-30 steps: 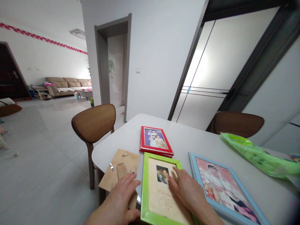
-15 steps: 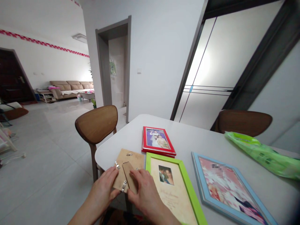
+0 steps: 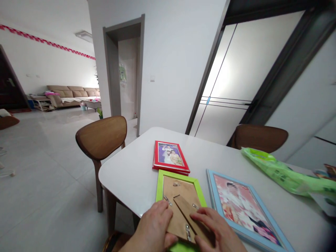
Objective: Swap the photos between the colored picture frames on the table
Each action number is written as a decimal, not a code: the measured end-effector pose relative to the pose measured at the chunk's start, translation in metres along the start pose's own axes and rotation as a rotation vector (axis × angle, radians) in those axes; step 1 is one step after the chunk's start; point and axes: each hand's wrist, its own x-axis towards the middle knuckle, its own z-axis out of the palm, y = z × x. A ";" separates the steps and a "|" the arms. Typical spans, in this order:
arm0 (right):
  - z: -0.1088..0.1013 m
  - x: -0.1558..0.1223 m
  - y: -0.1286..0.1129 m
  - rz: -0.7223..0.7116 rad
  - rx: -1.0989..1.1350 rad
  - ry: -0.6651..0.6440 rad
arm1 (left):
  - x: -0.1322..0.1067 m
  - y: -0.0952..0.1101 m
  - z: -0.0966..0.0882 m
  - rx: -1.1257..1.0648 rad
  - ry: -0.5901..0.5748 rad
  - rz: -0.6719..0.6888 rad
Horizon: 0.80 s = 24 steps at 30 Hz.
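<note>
A tan picture-frame backing board [image 3: 181, 210], with small metal clips and an easel stand [image 3: 195, 222], lies over the light green photo frame [image 3: 159, 189]. My left hand [image 3: 154, 224] grips the board's left edge, its thumb at the near edge. On the other side, my right hand [image 3: 217, 227] holds the board by its stand and lower right part. Whether the board sits fully inside the green rim I cannot tell. The photo and paper in the green frame are hidden under it.
Red photo frames [image 3: 170, 157] are stacked beyond the green one. To the right lies a light blue photo frame [image 3: 244, 210], with a green plastic bag [image 3: 283, 173] behind it. Brown chairs [image 3: 102, 138] stand around the white table [image 3: 126, 171].
Both hands have carried the backing board rightward from beside the green frame to over it, covering the photo and paper. The view has shifted slightly.
</note>
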 end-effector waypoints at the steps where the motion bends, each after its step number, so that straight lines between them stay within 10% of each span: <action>1: 0.003 0.000 0.005 0.002 -0.021 0.009 | 0.002 -0.001 0.004 0.001 -0.006 -0.002; 9: 0.027 -0.003 0.025 -0.065 -0.142 0.129 | 0.003 -0.008 0.012 0.012 -0.073 0.024; 24: 0.005 0.039 0.025 0.145 -0.239 0.162 | 0.000 -0.015 0.013 0.026 -0.145 0.128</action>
